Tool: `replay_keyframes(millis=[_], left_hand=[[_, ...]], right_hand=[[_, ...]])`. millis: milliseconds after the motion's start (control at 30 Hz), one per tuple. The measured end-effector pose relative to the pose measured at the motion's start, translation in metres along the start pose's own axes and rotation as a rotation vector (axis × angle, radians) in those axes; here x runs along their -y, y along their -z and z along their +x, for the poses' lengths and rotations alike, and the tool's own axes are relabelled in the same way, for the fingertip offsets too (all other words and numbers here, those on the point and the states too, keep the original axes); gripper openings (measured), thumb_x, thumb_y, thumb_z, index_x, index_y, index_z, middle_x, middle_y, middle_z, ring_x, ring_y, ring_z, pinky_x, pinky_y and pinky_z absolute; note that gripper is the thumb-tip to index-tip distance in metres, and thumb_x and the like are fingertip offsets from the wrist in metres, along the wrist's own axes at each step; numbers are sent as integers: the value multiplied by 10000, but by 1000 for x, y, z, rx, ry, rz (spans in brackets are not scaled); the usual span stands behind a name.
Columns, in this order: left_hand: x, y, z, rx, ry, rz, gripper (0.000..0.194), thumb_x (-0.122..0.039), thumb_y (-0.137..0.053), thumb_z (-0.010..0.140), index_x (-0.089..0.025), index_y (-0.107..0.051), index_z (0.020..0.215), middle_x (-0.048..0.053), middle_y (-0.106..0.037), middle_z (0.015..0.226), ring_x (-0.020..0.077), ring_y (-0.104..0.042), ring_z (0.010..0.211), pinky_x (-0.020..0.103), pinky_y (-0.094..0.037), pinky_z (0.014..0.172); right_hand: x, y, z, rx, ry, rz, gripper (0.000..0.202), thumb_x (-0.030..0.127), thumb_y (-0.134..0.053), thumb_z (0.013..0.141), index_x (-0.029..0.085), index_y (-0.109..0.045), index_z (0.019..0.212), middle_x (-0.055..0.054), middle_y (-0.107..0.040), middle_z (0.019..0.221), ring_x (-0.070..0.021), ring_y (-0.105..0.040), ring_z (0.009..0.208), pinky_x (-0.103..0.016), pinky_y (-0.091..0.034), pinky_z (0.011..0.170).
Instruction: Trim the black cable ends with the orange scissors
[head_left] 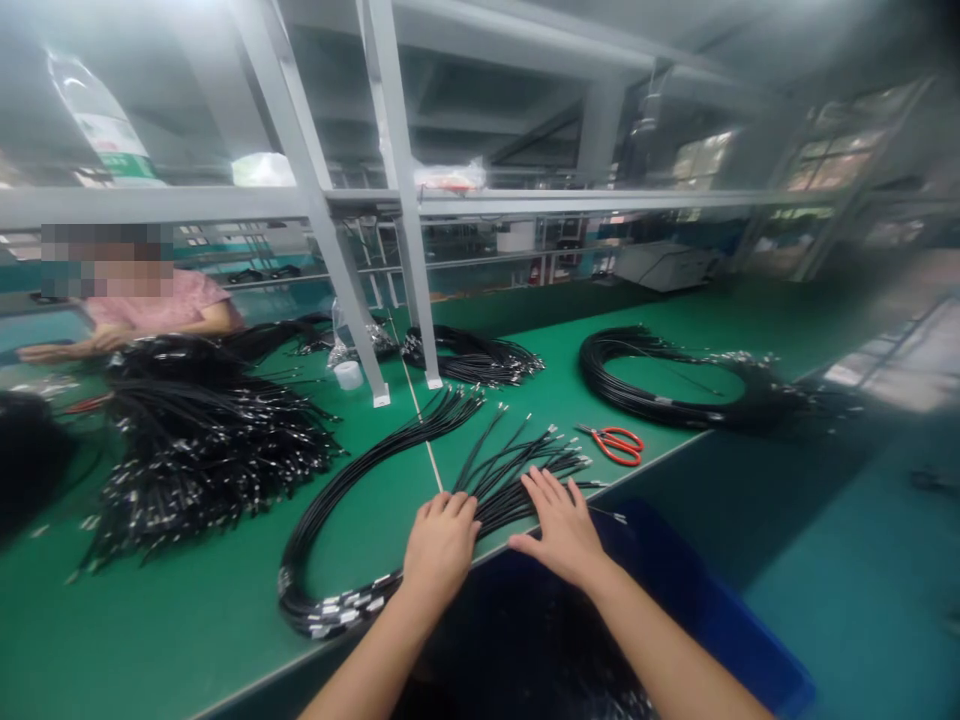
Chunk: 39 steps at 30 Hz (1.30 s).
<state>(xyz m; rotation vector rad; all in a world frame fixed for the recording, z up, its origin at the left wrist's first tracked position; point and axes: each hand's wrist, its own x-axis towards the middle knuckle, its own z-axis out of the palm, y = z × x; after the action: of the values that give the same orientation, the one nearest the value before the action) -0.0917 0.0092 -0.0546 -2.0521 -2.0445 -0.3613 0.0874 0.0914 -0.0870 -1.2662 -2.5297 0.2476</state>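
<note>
A curved bundle of black cables [300, 540] with white labels lies on the green table, its loose ends fanned out at the front edge. My left hand [441, 540] is closed around the bundle where the fan begins; its fingertips are partly hidden behind the hand. Over the fanned ends rests my right hand [561, 525], fingers spread, palm down, with nothing held in it. Red-handled scissors [619, 446] lie just beyond my right hand.
Another cable coil [652, 405] lies at the right, a smaller one [480, 358] behind. A big cable pile [202, 460] covers the left, where a person in pink sits. Shelf posts [360, 310] stand mid-table. A blue bin [742, 640] is below the front edge.
</note>
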Motion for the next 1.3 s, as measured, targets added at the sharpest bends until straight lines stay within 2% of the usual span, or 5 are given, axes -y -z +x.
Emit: replay_keyframes(millis=[233, 367, 633, 800, 1300], left_hand=[[-2, -4, -2, -76, -24, 34, 309, -145, -473, 862, -211, -612, 1130, 84, -637, 1160, 309, -504, 1099, 474, -354, 925], [3, 0, -1, -85, -91, 0, 332, -132, -528, 827, -265, -616, 1118, 41, -643, 1153, 276, -514, 1096, 439, -364, 934], [-45, 2, -2, -83, -116, -154, 134, -139, -520, 840, -208, -627, 881, 38, -644, 891, 212, -542, 861, 349, -412, 737], [-88, -20, 15, -54, -75, -168, 202, -218, -656, 746, -211, -592, 938, 41, -596, 940, 229, -509, 884, 366, -389, 751], [-102, -37, 43, -11, 56, -273, 157, -221, -679, 737, -219, -522, 744, -17, -601, 802, 178, -518, 776, 301, -343, 644]], right_hand=[[4, 0, -10, -38, -24, 27, 678, 544, -489, 833, 162, -355, 1378, -118, -311, 1458, -282, -219, 1340, -536, -62, 1075], [-3, 5, -12, -99, -13, 49, 560, 489, -560, 841, 197, -446, 1305, -110, -424, 1394, -301, -346, 1275, -559, -220, 1040], [-95, 47, 14, -309, -318, -84, 254, 272, -551, 900, 179, -551, 1136, -82, -554, 1184, -246, -560, 1022, -459, -472, 854], [-126, 48, 34, -246, -379, -161, 286, 268, -554, 897, 187, -531, 1170, -90, -514, 1246, -257, -542, 1052, -471, -464, 867], [-147, 54, 37, -109, -493, -79, 484, 326, -555, 786, 185, -516, 1247, -150, -634, 1082, -371, -554, 1006, -527, -432, 791]])
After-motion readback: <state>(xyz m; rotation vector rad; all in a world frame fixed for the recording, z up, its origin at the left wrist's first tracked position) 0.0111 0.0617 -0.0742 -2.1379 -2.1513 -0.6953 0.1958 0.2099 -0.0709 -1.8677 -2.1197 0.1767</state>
